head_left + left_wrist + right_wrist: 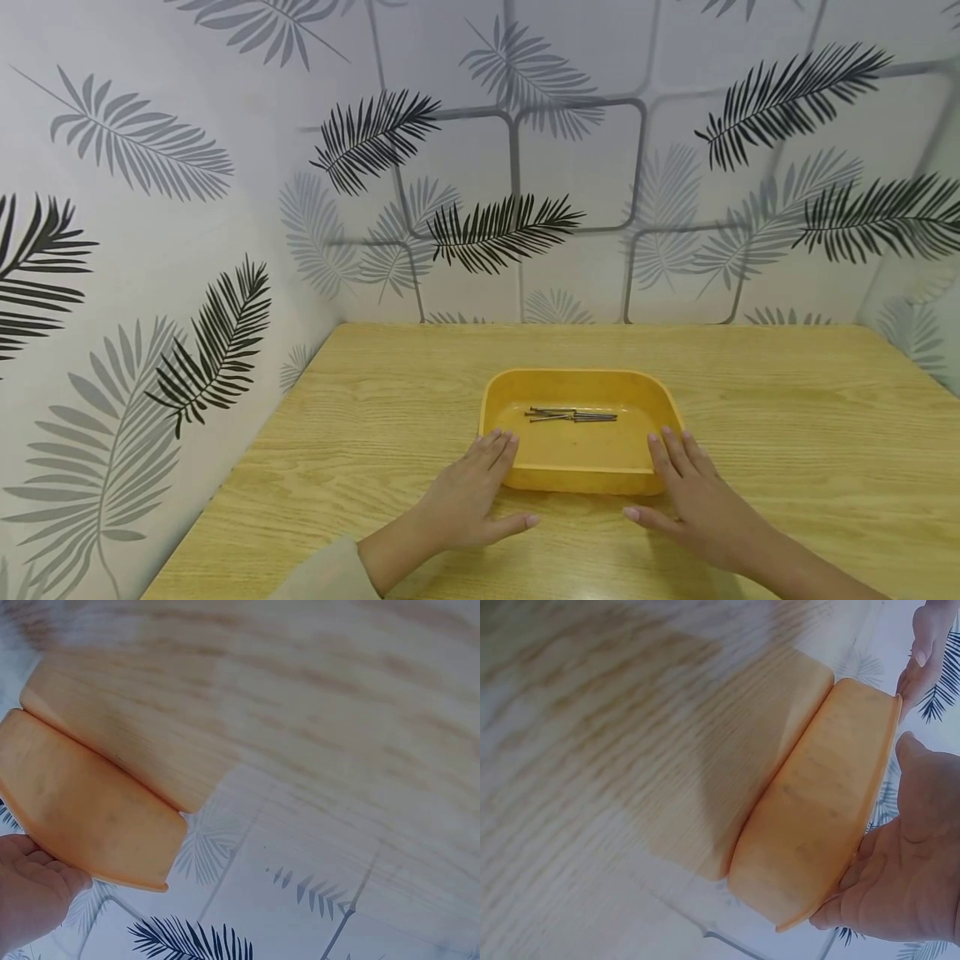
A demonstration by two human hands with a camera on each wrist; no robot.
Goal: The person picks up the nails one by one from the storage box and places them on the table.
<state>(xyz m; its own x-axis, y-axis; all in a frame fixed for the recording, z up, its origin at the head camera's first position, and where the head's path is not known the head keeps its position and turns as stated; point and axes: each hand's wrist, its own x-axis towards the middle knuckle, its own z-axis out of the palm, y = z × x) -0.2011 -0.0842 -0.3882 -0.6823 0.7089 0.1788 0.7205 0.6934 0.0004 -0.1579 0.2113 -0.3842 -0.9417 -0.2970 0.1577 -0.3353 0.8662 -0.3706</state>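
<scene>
A yellow plastic tray [585, 481] sits on the wooden table, with several thin metal nails [572, 415] lying loosely together on its floor. My left hand [468, 500] touches the tray's left rim near the front corner, fingers fairly straight and thumb out to the side. On the opposite side, my right hand [701, 504] rests its extended fingers on the right rim, with the thumb apart from the tray. Both wrist views show the tray's outer wall [97, 802] from low down; the nails are hidden there. Neither hand holds a nail.
The wood-grain table [390, 400] reaches back to a wall [465, 283] with leaf-patterned covering. Another patterned wall [187, 275] runs along the table's left side.
</scene>
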